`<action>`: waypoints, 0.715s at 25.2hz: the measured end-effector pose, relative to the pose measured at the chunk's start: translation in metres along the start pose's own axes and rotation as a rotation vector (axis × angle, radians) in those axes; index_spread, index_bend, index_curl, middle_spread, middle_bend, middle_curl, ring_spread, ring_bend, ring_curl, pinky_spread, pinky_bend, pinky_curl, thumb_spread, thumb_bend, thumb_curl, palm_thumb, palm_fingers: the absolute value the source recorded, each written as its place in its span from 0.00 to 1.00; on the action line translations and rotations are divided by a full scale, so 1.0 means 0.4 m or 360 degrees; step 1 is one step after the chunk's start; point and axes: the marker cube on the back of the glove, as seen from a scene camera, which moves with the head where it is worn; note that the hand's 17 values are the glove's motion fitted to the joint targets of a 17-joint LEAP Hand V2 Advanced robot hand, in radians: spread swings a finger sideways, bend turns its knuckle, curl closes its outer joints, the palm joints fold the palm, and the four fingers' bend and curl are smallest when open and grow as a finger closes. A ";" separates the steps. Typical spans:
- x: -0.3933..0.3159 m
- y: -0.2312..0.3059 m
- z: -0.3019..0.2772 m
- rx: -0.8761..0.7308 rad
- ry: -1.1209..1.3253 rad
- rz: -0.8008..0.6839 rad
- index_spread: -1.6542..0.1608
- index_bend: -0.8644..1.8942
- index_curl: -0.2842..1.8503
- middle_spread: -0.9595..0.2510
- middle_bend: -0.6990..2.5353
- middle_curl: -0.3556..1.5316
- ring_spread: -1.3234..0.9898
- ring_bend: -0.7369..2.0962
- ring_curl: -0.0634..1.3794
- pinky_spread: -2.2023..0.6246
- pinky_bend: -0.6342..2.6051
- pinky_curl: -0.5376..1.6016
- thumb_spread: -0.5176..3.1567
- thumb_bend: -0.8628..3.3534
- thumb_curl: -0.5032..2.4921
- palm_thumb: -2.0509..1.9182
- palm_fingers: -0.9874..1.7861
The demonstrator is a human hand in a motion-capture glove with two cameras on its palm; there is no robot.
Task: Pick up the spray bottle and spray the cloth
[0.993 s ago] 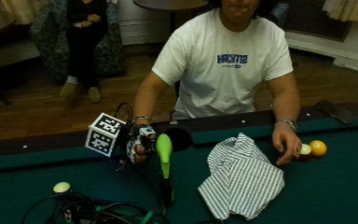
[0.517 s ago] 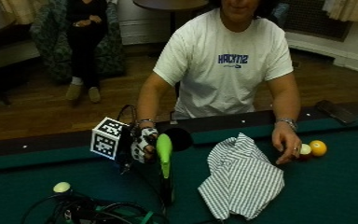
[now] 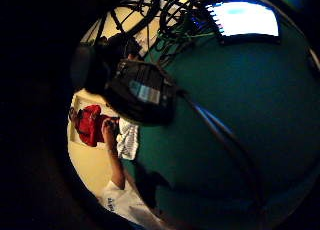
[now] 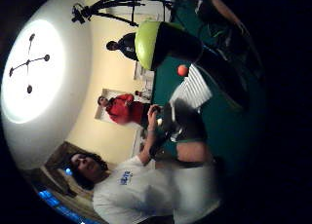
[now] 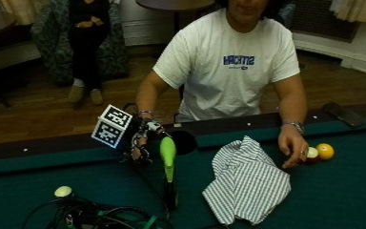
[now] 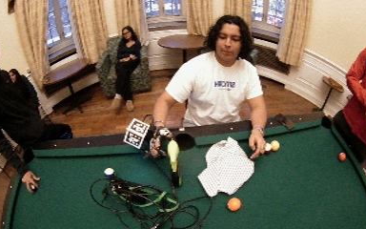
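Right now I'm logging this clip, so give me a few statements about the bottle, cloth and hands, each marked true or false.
1. The spray bottle stands upright on the green felt. True.
2. The striped cloth is draped over the bottle. False: it lies on the felt beside it.
3. The gloved right hand is at the bottle's green top. True.
4. The bare left hand is lifting the cloth. False: it rests on the felt by the cloth's edge, near a yellow ball.
5. The bottle is in the air. False: its base is on the table.
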 end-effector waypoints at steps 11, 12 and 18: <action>-0.017 -0.082 0.076 -0.0034 -0.0126 0.0074 0.70 0.37 0.30 0.67 0.35 0.45 0.50 0.48 0.34 0.79 0.35 0.45 0.40 0.20 0.33 0.68 0.50; -0.020 -0.094 0.087 -0.0030 -0.0143 0.0079 0.71 0.37 0.30 0.67 0.34 0.44 0.50 0.48 0.34 0.79 0.35 0.45 0.40 0.20 0.33 0.68 0.50; -0.024 -0.156 0.145 0.0010 -0.0293 0.0117 0.71 0.36 0.29 0.69 0.33 0.43 0.51 0.47 0.32 0.80 0.33 0.44 0.40 0.20 0.32 0.68 0.50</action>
